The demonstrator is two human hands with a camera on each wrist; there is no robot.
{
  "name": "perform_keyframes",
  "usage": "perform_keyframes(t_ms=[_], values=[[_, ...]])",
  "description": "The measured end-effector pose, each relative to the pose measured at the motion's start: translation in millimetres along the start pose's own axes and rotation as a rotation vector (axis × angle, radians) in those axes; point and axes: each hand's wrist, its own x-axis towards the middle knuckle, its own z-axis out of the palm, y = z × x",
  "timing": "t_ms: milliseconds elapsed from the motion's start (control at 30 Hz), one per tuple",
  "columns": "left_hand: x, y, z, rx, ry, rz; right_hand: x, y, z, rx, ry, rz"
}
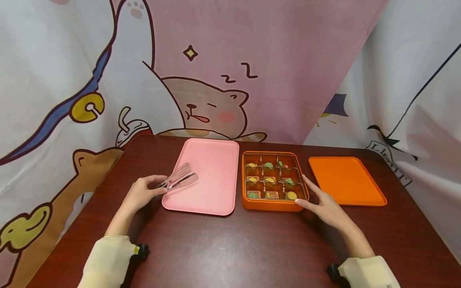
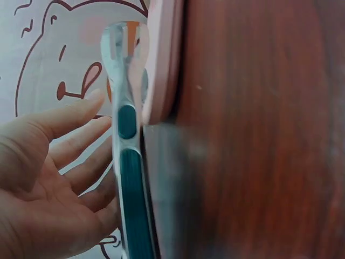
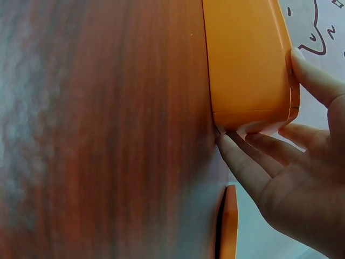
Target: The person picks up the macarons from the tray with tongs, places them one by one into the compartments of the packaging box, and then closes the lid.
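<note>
A pair of clear-headed tongs (image 1: 183,182) with teal handle inserts (image 2: 135,189) lies with its heads over the left side of a pink tray (image 1: 212,160). At the handle end is my left hand (image 1: 144,192), thumb and fingers spread and not closed round it. An orange box (image 1: 273,206) with a clear divided insert stands right of the tray. Small yellow and green pieces sit in its compartments, including a round yellow one (image 1: 291,195) at the front right. My right hand (image 1: 325,206) holds the box's front right corner, thumb at the rim, fingers against the right side.
A flat orange tray or lid (image 1: 345,180) lies right of the box on the dark wooden table (image 1: 223,248). Behind the table hangs a cartoon-printed curtain (image 1: 281,80), which also runs along both sides.
</note>
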Motion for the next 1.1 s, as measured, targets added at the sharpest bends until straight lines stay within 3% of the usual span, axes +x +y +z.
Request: perform_keyframes(t_ms=[400, 600, 867, 1100], values=[[1.1, 20.3, 1.3, -0.092, 0.041, 0.072, -1.5, -1, 0, -0.007, 0.001, 0.0], [0.9, 42.8, 7.0, -0.112, 0.044, 0.112, -3.1, -4, 0, -0.03, 0.004, -0.006], [-2.8, 73.8, 22.7, -0.227, 0.06, 0.097, -5.8, -5, -1, -0.079, 0.012, -0.004], [-4.0, 105.6, 41.7, -0.287, 0.103, 0.231, -12.3, 1, -12, -0.084, 0.062, -0.015]])
